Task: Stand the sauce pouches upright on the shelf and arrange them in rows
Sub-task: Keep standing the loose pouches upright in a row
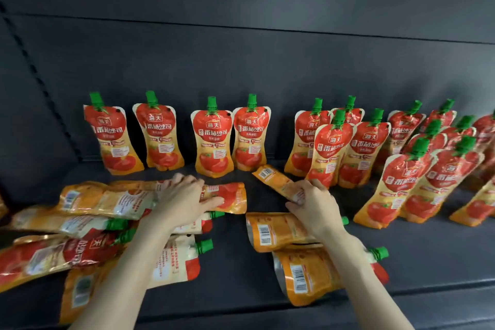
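At mid shelf (417, 254), right hand (313, 203) pinches a flat pouch (276, 182) pointing far-left; left hand (184, 195) grips a second pouch (227, 195) lying left-right.

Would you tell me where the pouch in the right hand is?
Head view, right of centre: the barcode-up pouch, pinched by the right hand, is before the gap in the upright back row.
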`<state>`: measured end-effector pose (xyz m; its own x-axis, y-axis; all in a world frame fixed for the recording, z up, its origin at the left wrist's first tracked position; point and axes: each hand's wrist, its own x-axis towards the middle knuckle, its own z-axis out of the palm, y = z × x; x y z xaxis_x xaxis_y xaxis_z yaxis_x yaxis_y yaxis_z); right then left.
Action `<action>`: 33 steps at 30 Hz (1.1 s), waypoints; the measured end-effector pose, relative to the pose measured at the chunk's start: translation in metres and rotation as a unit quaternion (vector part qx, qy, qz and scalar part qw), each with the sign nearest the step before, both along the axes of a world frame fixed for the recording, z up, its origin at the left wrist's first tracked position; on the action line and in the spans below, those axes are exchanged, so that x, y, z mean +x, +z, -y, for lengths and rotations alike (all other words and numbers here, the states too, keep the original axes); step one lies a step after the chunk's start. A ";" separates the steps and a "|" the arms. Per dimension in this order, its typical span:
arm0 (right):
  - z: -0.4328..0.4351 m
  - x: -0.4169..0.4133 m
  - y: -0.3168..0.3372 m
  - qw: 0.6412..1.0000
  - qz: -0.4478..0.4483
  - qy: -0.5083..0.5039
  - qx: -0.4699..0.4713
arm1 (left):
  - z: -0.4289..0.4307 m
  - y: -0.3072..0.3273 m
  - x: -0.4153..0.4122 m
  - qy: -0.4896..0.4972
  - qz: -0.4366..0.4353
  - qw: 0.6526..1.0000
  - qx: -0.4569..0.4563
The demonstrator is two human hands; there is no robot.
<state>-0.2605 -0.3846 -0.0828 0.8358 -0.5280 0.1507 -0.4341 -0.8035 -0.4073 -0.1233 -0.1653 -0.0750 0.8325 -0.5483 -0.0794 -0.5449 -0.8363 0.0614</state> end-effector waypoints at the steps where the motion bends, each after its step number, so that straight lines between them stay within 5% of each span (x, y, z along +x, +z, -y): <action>1: 0.001 0.001 0.000 1.000 0.011 0.002 -0.003 | 0.000 0.001 0.002 -0.008 0.003 1.000 0.002; 8: -0.004 0.001 0.007 0.993 0.108 0.048 -0.031 | -0.002 0.001 0.015 -0.041 0.003 0.994 -0.099; 12: -0.005 0.004 0.013 0.990 0.116 0.069 -0.035 | 0.007 0.010 0.015 -0.070 -0.020 0.994 -0.078; 16: -0.006 0.007 0.013 0.994 0.054 0.086 -0.039 | 0.002 0.032 0.024 -0.067 -0.158 0.983 -0.062; 20: -0.003 0.007 0.014 0.997 0.013 0.080 -0.008 | -0.005 0.048 0.032 -0.056 -0.194 0.979 -0.026; 27: 0.003 -0.003 0.040 0.984 0.129 0.118 -0.008 | -0.005 0.057 0.023 -0.084 -0.168 0.980 -0.068; 33: -0.001 -0.005 0.062 0.960 0.233 0.104 0.112 | -0.012 0.090 0.010 -0.085 -0.145 0.965 -0.199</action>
<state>-0.2650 -0.3837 -0.0204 0.7956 -0.4202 0.4364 -0.0019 -0.7221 -0.6918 -0.1128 -0.1537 0.0150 0.7023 -0.7101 -0.0504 -0.5836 -0.6149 0.5303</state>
